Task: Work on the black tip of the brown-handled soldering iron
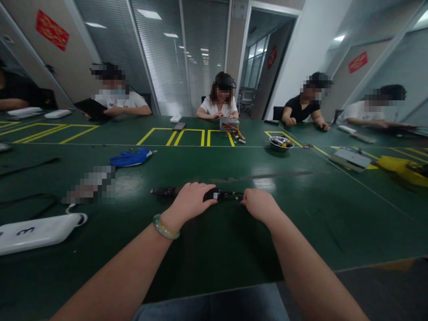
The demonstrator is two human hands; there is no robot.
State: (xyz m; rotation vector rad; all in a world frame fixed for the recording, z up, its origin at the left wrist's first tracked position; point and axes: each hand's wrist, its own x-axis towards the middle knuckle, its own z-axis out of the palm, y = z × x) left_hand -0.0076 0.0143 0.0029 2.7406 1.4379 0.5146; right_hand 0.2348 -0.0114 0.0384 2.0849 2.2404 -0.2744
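A black electric screwdriver [165, 191] lies lengthwise across the green table, its bit end pointing left. My left hand [189, 203] is wrapped over the screwdriver's body from above, with thumb and fingers around its rear half. From the screwdriver's right end runs a thin black cord [238, 194]. My right hand [261, 205] is closed in a pinch at that cord, a short distance from the tool; the exact spot between the fingertips is hidden. On my left wrist is a pale green bangle [164, 228].
To the left are a blue glove [130, 158] and a white case [40, 232] marked 3. A metal bowl [281, 147] of small parts, a grey box with coloured wires [230, 124] and a yellow bag [399, 168] stand farther off. Several people sit opposite.
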